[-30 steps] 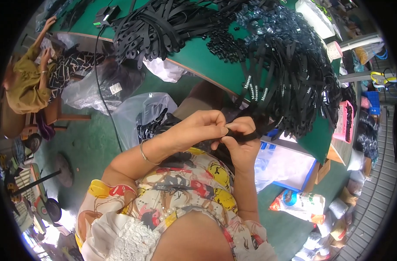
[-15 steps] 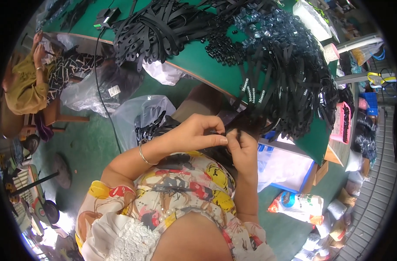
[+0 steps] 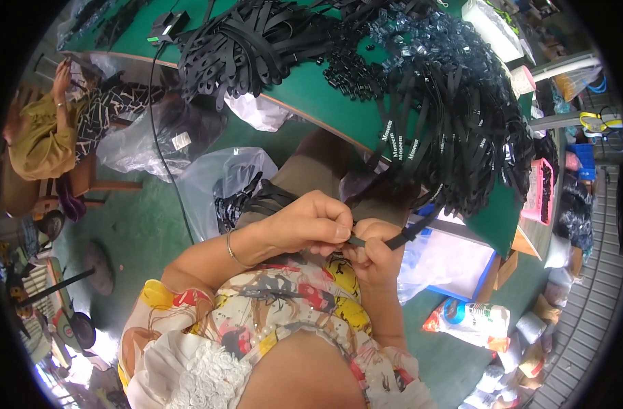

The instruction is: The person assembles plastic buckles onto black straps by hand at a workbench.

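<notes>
A black webbing strap runs between my hands in front of my body. My left hand is closed, its thumb and fingers pinching one end of the strap. Close against it, my right hand grips the same strap, which passes through its fingers and out to the right. A darker thick spot shows on that outer stretch, too small to make out. Beyond my hands, a heap of black straps with white lettering hangs over the edge of the green table.
Small black parts and clear plastic pieces lie on the table beside another strap bundle. A clear bag stands left of my knees, a blue-edged box right. At far left sits another person.
Both hands have moved slightly lower, and the right has turned. The strap now shows between the hands and out past the right one. The other person's hands have shifted.
</notes>
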A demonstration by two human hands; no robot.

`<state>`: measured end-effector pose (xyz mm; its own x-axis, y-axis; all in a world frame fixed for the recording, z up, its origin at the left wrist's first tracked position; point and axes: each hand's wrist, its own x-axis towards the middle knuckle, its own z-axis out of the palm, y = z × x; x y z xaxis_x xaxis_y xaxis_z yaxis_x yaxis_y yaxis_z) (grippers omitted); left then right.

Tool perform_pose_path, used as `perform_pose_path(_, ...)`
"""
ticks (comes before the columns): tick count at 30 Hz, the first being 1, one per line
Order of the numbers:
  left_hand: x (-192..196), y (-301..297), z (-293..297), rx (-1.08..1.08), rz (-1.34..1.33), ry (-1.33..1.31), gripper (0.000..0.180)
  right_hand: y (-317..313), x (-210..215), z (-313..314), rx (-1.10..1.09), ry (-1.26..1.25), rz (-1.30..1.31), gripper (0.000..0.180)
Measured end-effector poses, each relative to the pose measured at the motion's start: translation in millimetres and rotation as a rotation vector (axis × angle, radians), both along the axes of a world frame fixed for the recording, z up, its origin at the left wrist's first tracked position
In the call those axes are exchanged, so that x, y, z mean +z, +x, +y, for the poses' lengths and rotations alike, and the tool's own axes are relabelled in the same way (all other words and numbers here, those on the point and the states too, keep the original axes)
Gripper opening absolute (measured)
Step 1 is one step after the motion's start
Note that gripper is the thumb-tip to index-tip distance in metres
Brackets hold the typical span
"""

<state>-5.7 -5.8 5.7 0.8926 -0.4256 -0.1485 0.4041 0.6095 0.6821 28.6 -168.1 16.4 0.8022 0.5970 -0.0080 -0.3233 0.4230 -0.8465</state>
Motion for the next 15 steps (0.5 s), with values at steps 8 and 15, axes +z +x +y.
perform_pose_path(8, 0.4, 3.4, -5.8, 0.067, 0.112, -0.176, 0.015, 2.8, -3.7, 2.9, -0.005, 0.191, 0.133, 0.03)
perform_pose_path(15, 0.3, -0.5, -8.0, 0.111, 0.163, -0.176, 0.023, 1.7, -6.5, 1.2, 0.043, 0.272, 0.198, 0.032)
